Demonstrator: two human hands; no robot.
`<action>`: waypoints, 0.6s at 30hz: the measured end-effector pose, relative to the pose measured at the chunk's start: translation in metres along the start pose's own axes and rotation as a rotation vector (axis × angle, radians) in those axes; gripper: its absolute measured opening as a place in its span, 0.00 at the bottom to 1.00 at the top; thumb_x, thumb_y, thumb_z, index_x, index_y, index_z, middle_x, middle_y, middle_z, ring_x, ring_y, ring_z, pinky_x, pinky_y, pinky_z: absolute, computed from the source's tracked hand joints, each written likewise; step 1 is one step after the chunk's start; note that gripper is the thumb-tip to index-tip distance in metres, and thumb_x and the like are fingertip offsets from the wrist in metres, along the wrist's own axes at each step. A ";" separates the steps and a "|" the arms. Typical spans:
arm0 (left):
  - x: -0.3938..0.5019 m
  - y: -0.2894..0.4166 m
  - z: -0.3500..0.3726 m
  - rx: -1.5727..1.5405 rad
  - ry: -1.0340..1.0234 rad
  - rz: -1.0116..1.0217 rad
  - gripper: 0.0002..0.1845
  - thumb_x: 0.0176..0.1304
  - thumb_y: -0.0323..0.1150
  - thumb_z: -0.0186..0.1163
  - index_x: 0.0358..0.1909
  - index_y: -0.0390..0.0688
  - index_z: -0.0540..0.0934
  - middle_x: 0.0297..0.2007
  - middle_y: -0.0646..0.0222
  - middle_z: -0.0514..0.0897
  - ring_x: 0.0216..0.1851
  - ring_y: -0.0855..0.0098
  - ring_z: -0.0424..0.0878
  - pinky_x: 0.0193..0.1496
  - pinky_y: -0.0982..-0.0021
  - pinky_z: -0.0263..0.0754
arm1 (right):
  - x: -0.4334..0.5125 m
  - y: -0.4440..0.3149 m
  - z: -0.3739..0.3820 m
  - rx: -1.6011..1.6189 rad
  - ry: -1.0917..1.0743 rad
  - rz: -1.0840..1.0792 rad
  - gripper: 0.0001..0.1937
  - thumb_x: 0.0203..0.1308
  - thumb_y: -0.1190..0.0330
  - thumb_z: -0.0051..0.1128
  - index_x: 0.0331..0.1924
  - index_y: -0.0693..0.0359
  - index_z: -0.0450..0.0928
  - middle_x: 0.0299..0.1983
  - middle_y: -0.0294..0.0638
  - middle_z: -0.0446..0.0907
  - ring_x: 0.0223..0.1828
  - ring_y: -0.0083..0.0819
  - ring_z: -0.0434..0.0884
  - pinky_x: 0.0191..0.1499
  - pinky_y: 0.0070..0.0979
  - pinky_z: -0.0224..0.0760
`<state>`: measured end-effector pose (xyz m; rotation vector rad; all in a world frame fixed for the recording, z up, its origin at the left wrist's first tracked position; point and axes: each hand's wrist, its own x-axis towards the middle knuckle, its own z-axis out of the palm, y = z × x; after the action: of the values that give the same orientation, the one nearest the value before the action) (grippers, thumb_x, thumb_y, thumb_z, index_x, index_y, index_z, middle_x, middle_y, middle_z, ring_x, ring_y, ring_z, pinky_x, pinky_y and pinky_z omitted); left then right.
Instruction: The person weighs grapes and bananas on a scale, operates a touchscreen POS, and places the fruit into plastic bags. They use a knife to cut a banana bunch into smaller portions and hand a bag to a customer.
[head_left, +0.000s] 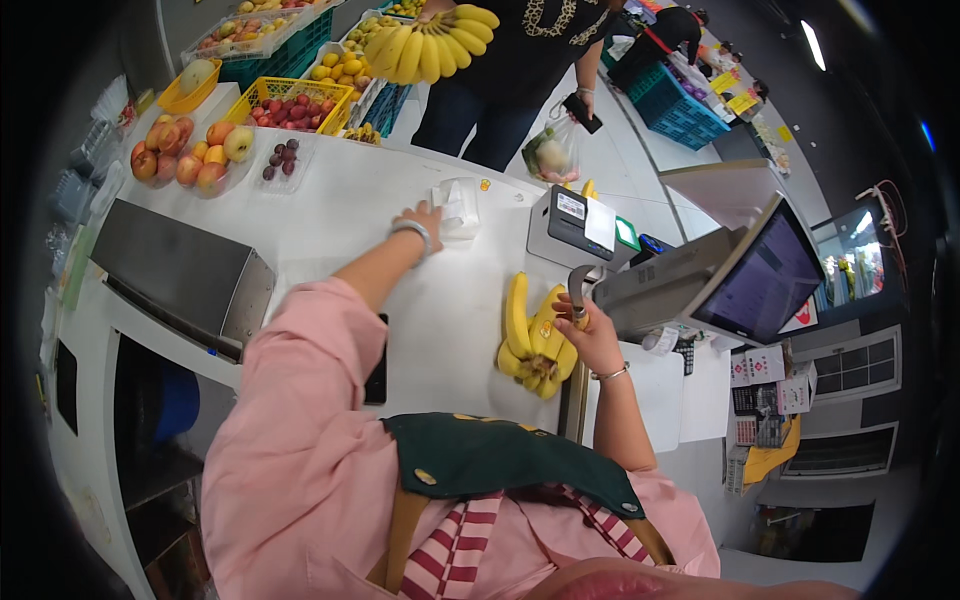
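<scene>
My left hand (424, 225) is stretched over the white counter (337, 217), fingers spread. Its fingertips are at the edge of a crumpled white plastic packet (459, 204); whether they press on it I cannot tell. In my right hand (600, 336) is a small knife with a hooked blade (577, 281), its blade pointing away from me. Just left of that hand, a bunch of yellow bananas (536, 345) lies on the counter with its cut stem toward me. One banana bears a sticker.
Opposite me a person holds up a large banana bunch (431, 45), plus a phone (583, 112) and a filled plastic bag (553, 154). A receipt printer (570, 225) and a screen (761, 274) stand right. Bagged fruit (214, 157) and a metal box (180, 274) sit left.
</scene>
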<state>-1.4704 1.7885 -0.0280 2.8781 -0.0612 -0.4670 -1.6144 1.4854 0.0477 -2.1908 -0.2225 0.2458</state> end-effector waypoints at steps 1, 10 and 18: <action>0.006 0.007 0.016 -0.046 0.058 0.001 0.33 0.51 0.41 0.61 0.61 0.57 0.65 0.66 0.59 0.52 0.58 0.55 0.67 0.57 0.57 0.67 | 0.007 -0.003 0.007 0.051 -0.009 -0.080 0.19 0.55 0.77 0.56 0.53 0.67 0.69 0.44 0.43 0.79 0.47 0.27 0.77 0.50 0.23 0.71; 0.034 0.049 0.061 -0.104 -0.194 0.307 0.18 0.54 0.38 0.57 0.49 0.52 0.77 0.62 0.57 0.61 0.51 0.55 0.73 0.56 0.60 0.68 | 0.022 0.016 0.016 0.147 0.037 0.076 0.19 0.54 0.73 0.59 0.50 0.65 0.71 0.42 0.41 0.80 0.45 0.25 0.79 0.47 0.21 0.71; -0.025 -0.023 -0.050 -0.478 0.102 0.598 0.24 0.52 0.43 0.62 0.51 0.46 0.75 0.42 0.62 0.80 0.38 0.64 0.78 0.46 0.67 0.71 | 0.045 0.008 0.013 0.053 0.056 0.147 0.15 0.53 0.72 0.61 0.43 0.63 0.69 0.24 0.32 0.73 0.22 0.17 0.70 0.26 0.16 0.65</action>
<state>-1.4780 1.8236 0.0206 2.2574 -0.6711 -0.1806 -1.5739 1.5018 0.0291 -2.1604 -0.0239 0.2689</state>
